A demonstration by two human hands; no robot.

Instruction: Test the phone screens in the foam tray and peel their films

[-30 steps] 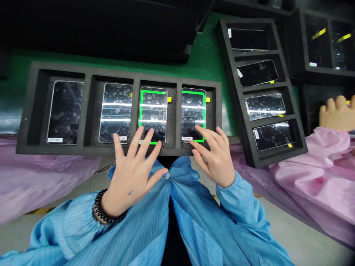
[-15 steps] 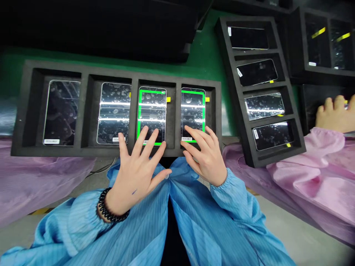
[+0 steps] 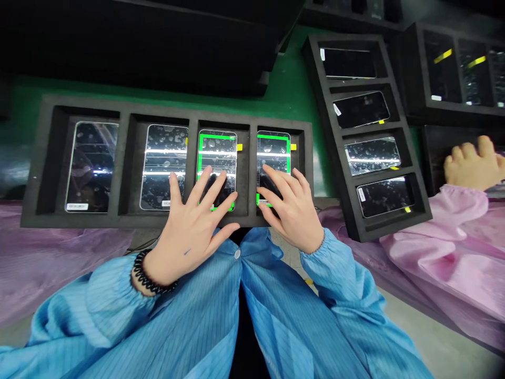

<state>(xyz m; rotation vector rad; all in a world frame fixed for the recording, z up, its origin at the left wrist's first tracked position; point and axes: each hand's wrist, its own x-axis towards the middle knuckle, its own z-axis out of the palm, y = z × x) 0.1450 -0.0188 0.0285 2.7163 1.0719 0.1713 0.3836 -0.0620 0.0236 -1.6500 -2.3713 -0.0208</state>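
Observation:
Over the black foam tray in front of me, both hands lie with fingers spread. My left hand is open, its fingertips over the lower part of a lit phone with a green border on its screen. Open too, my right hand has its fingertips on or just over the rightmost phone, which shows the same green border. Two dark-screened phones, one in the second compartment and one in the leftmost, carry white labels. I cannot tell how firmly the fingertips press.
A second foam tray with dark phones stands at an angle on the right. Behind it is another tray with phones. A co-worker's hand in a pink sleeve rests at the far right. Black boxes line the back of the green table.
My hands have moved slightly up the two lit phones, fingers still spread. The whole view has shifted a little. The co-worker's hand has changed its pose slightly.

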